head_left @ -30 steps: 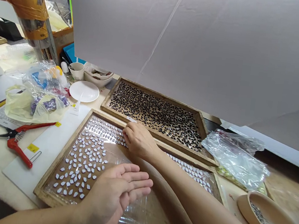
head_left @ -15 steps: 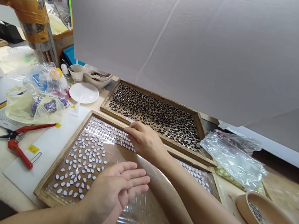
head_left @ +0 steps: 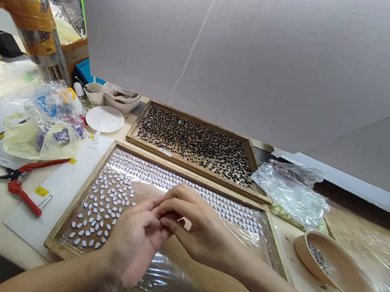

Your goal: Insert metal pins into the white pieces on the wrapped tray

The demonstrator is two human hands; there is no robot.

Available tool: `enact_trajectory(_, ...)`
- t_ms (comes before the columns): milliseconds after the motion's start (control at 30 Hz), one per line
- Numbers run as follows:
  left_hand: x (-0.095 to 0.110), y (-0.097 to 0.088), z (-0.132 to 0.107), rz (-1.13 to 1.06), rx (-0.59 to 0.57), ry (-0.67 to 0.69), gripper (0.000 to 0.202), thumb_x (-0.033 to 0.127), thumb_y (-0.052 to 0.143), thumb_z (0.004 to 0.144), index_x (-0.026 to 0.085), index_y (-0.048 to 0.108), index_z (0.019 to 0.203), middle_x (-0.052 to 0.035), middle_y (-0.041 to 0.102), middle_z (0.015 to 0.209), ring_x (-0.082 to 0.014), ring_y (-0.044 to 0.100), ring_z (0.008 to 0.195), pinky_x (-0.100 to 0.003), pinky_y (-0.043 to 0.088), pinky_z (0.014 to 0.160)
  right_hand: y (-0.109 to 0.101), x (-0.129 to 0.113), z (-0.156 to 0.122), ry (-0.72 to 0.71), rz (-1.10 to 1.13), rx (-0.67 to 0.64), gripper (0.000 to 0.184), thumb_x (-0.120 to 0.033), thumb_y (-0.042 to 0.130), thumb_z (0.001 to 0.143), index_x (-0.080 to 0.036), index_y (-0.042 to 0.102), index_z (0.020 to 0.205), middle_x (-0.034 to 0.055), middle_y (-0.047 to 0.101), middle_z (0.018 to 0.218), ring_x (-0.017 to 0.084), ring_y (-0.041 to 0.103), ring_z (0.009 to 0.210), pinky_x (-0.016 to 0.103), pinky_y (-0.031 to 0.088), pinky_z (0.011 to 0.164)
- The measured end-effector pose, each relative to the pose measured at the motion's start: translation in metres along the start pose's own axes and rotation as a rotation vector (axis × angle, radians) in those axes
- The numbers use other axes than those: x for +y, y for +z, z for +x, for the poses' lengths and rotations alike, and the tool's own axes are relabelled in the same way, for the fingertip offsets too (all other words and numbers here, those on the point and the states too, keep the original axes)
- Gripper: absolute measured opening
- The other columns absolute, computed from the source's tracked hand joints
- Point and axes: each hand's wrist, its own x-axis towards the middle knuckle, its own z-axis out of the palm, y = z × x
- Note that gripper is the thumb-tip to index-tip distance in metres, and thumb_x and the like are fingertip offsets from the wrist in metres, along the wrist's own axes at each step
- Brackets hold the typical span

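My left hand [head_left: 131, 245] and my right hand [head_left: 202, 230] meet over a wooden tray [head_left: 75, 201] lined with clear film. Rows of small white leaf-shaped pieces [head_left: 110, 197] lie on the film. The left hand is cupped with its fingers bent together. My right thumb and fingers pinch at the left fingertips; whatever is between them is too small to make out. Behind it lies a second wooden tray [head_left: 136, 122] full of small black beads [head_left: 195, 143].
A wooden bowl [head_left: 337, 275] with dark bits and a crumpled plastic bag [head_left: 292, 191] sit on the right. Red cutters [head_left: 23, 182], a white board [head_left: 66, 180], a yellow bag [head_left: 35, 138] and a white plate [head_left: 104, 118] lie on the left. A white sheet [head_left: 263, 55] walls off the back.
My right hand drew back from the tray's far edge to the left hand. The left hand's flat, open fingers have curled up to meet it. The view shifted slightly.
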Motion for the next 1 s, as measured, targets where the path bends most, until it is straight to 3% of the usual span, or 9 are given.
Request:
enact_trajectory(200, -0.001, -0.002, 0.0, 0.006, -0.005, 0.001, 0.039, -0.007, 0.036, 0.061, 0.008, 0.065, 0.083, -0.0079, 0.062, 0.09, -0.0176, 0.056, 0.096, -0.031, 0.041, 0.088, 0.005, 0.0, 0.004, 0.011, 0.034, 0.016, 0.018, -0.003, 0.05, 0.073, -0.017, 0.058, 0.078, 0.0037, 0.055, 0.08, 0.015, 0.049, 0.079, 0.029, 0.043, 0.068)
enact_trajectory(367, 0.001, -0.002, 0.0, -0.094, -0.022, -0.048, 0.044, -0.004, 0.036, 0.061, 0.006, 0.061, 0.095, -0.0108, 0.062, 0.097, -0.0198, 0.056, 0.1, -0.036, 0.04, 0.094, -0.005, -0.001, 0.007, 0.085, 0.137, -0.002, 0.012, -0.005, 0.05, 0.072, -0.016, 0.054, 0.071, 0.004, 0.052, 0.078, 0.014, 0.049, 0.073, 0.027, 0.043, 0.062)
enact_trajectory(467, 0.0, -0.003, 0.0, -0.117, 0.027, -0.055, 0.039, -0.001, 0.038, 0.066, 0.002, 0.057, 0.1, -0.0158, 0.062, 0.102, -0.0232, 0.057, 0.103, -0.038, 0.037, 0.098, -0.012, 0.009, 0.012, 0.083, 0.124, 0.026, 0.011, -0.008, 0.047, 0.074, -0.017, 0.051, 0.07, 0.0033, 0.053, 0.075, 0.014, 0.049, 0.07, 0.026, 0.043, 0.061)
enact_trajectory(633, -0.005, -0.003, -0.001, 0.002, 0.153, -0.148, 0.036, 0.0, 0.045, 0.072, -0.004, 0.049, 0.108, -0.0268, 0.059, 0.111, -0.0302, 0.057, 0.105, -0.043, 0.035, 0.1, -0.013, 0.047, 0.034, 0.032, -0.203, 0.118, 0.009, -0.008, 0.048, 0.072, -0.016, 0.052, 0.07, 0.0046, 0.055, 0.074, 0.016, 0.048, 0.074, 0.028, 0.041, 0.068)
enact_trajectory(767, -0.006, -0.002, -0.003, 0.044, 0.178, -0.179, 0.042, -0.004, 0.043, 0.07, -0.002, 0.045, 0.112, -0.0275, 0.057, 0.114, -0.0306, 0.057, 0.107, -0.044, 0.036, 0.1, -0.004, 0.075, 0.058, 0.036, -0.497, 0.073, 0.008, -0.009, 0.05, 0.072, -0.014, 0.055, 0.069, 0.0072, 0.054, 0.074, 0.018, 0.046, 0.073, 0.029, 0.037, 0.066)
enact_trajectory(1000, -0.007, -0.003, -0.003, 0.022, 0.184, -0.175, 0.044, -0.003, 0.044, 0.072, -0.004, 0.042, 0.115, -0.0289, 0.056, 0.115, -0.0316, 0.055, 0.108, -0.044, 0.037, 0.099, 0.009, 0.094, 0.075, -0.006, -0.658, 0.001, 0.013, -0.008, 0.047, 0.076, -0.012, 0.057, 0.069, 0.0094, 0.054, 0.074, 0.019, 0.044, 0.075, 0.028, 0.035, 0.066)
